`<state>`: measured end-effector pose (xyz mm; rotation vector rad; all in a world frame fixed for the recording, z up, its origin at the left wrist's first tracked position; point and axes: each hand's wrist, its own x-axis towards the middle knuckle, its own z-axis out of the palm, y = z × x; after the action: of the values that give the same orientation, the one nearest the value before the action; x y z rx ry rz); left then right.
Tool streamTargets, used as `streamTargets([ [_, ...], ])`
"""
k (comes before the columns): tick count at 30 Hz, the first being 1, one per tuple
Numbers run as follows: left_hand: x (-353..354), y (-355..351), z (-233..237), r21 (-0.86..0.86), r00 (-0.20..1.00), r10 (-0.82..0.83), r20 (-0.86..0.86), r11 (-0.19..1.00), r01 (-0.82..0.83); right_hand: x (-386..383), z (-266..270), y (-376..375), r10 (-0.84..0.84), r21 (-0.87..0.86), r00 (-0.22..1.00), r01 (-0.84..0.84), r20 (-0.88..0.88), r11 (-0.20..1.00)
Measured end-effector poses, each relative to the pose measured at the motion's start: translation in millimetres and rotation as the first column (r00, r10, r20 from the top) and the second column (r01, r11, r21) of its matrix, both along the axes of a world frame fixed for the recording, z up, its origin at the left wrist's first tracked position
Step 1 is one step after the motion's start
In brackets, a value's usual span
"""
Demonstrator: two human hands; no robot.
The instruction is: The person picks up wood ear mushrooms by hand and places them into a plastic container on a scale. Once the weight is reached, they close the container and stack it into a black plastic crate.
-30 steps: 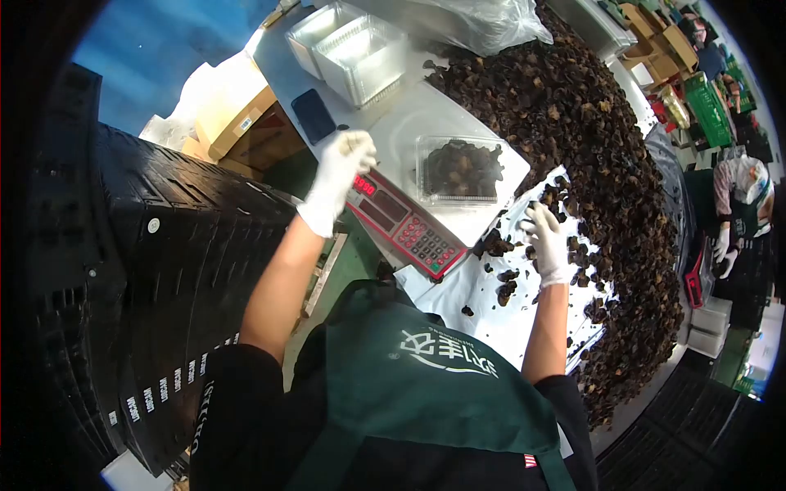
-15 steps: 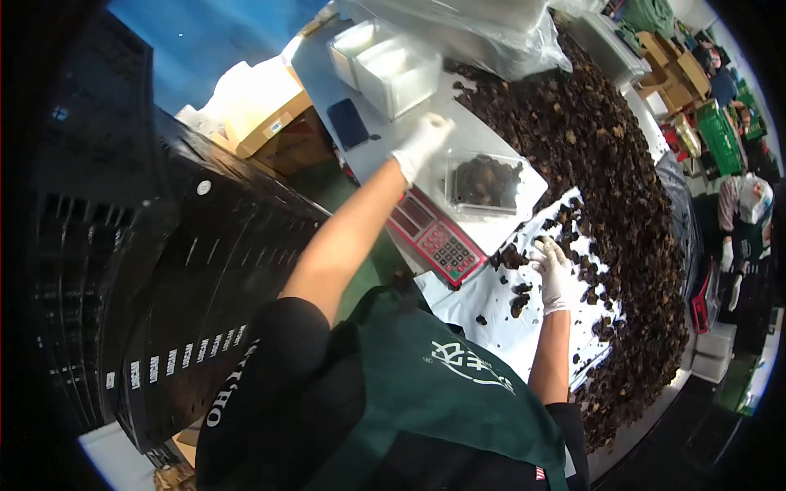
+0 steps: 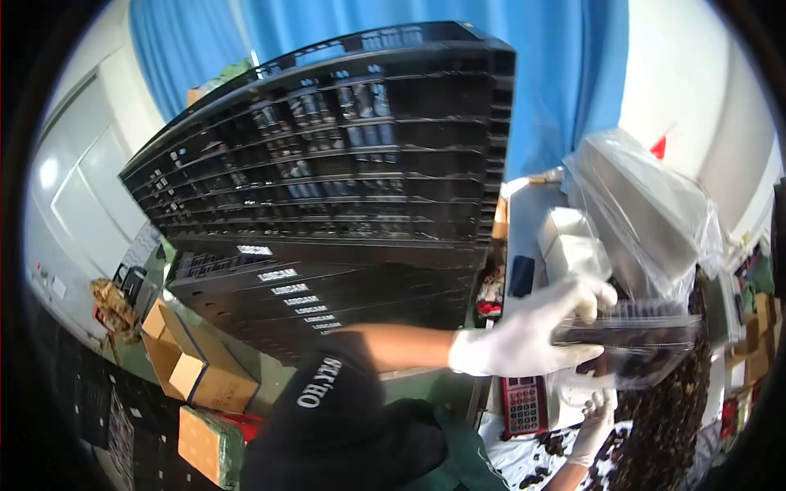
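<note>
My left hand [image 3: 544,326], in a white glove, is closed around the left edge of a clear plastic container [image 3: 643,334], raised over the work surface. The container is blurred by motion; dark stuff shows in or through it. Lower down, my right hand [image 3: 596,427], also gloved, has its fingers apart and holds nothing visible. It is beside the pale scale plate [image 3: 565,401] and the dark dried pieces [image 3: 663,430]. The red scale keypad [image 3: 524,407] lies below my left hand.
Stacked black crates [image 3: 327,147] rise in front and to the left. White containers [image 3: 573,245] and a plastic-wrapped stack [image 3: 647,204] stand behind my left hand. A dark phone [image 3: 521,276] lies on the table. An open cardboard box [image 3: 196,360] is at lower left.
The view has swung left toward the crates. My left hand, empty before, now holds the clear container up. My right hand has moved from the loose pieces to beside the scale plate.
</note>
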<state>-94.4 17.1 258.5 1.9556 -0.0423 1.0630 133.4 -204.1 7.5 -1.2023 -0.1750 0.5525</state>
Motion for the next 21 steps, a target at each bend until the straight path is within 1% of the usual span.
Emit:
streamTargets([
  [1,-14.7,10.6,19.8,0.191,0.979,0.014,0.205,0.98,-0.054,-1.2,-6.1,6.8,0.105,-0.016,0.994,-0.104,0.041,0.994],
  [2,-25.0,23.2,27.9,0.105,0.926,-0.177,0.334,0.983,0.151,-3.0,-14.1,13.9,0.168,-0.016,0.986,-0.168,0.02,0.986],
  [3,-46.7,33.7,58.4,0.3,0.875,-0.142,0.464,0.954,-0.004,-7.1,-19.9,23.3,0.215,-0.017,0.976,-0.215,-0.019,0.976],
  [4,-78.8,44.6,101.6,0.46,0.802,-0.142,0.581,0.87,-0.179,-12.9,-21.4,32.3,0.252,-0.008,0.967,-0.252,-0.038,0.968],
  [5,-121.9,63.7,146.3,0.736,0.917,-0.221,0.331,0.669,-0.105,-15.4,-25.3,39.4,0.285,-0.003,0.957,-0.286,-0.056,0.958],
  [6,-137.3,45.2,184.9,0.801,0.799,-0.161,0.579,0.295,-0.521,17.4,-72.7,55.1,0.337,-0.015,0.932,-0.342,-0.13,0.94],
  [7,-143.4,26.1,173.7,0.328,0.495,0.201,0.845,0.536,-0.778,-23.0,-25.9,57.7,0.376,0.033,0.925,-0.375,-0.055,0.927],
  [8,-160.1,12.1,185.1,0.227,0.44,0.382,0.813,0.488,-0.842,-25.3,-31.5,59.0,0.405,0.059,0.913,-0.402,-0.056,0.914],
  [9,-180.2,19.3,207.5,0.169,0.211,0.46,0.863,0.131,-0.977,-28.1,-34.9,67.8,0.432,0.097,0.901,-0.426,-0.05,0.899],
  [10,-188.5,15.1,223.9,0.359,0.48,0.447,0.755,0.332,-0.872,-31.1,-32.6,71.6,0.441,0.101,0.896,-0.435,-0.052,0.895],
  [11,-207.4,35.0,243.3,0.222,0.209,0.601,0.772,0.053,-0.974,-35.4,-27.9,78.5,0.429,0.069,0.898,-0.424,-0.098,0.903],
  [12,-231.1,60.1,260.1,0.194,0.187,0.619,0.763,0.057,-0.979,-38.2,-25.8,81.2,0.412,0.032,0.899,-0.412,-0.147,0.911],
  [13,-264.5,80.2,274.8,0.279,0.247,0.775,0.581,0.095,-0.956,-38.2,-27.0,84.8,0.414,0.037,0.898,-0.413,-0.149,0.91],
  [14,-259.1,77.5,272.1,0.34,0.226,0.816,0.531,0.039,-0.94,-38.8,-31.4,88.5,0.419,0.035,0.896,-0.418,-0.147,0.908],
  [15,-280.9,95.9,277.5,0.385,0.263,0.899,0.351,0.117,-0.915,-39.4,-33.3,90.2,0.421,0.034,0.896,-0.42,-0.144,0.907],
  [16,-299.0,113.5,282.1,0.409,0.192,0.965,0.178,0.105,-0.906,-42.6,-28.6,90.8,0.429,0.049,0.891,-0.426,-0.147,0.903],
  [17,-308.1,126.8,282.2,0.435,0.108,0.994,0.001,0.097,-0.895,-43.8,-28.2,91.3,0.424,0.053,0.893,-0.421,-0.15,0.906],
  [19,-305.1,133.7,271.7,0.434,0.088,0.953,-0.291,0.214,-0.875,-45.0,-27.7,90.9,0.411,0.073,0.894,-0.405,-0.179,0.912],
  [20,-304.2,137.4,270.2,0.464,0.086,0.872,-0.482,0.338,-0.819,-45.7,-26.7,89.8,0.408,0.074,0.895,-0.402,-0.181,0.913],
  [21,-308.3,151.2,271.2,0.558,-0.045,0.801,-0.597,0.374,-0.741,-46.4,-24.8,87.2,0.401,0.048,0.899,-0.399,-0.175,0.916],
])
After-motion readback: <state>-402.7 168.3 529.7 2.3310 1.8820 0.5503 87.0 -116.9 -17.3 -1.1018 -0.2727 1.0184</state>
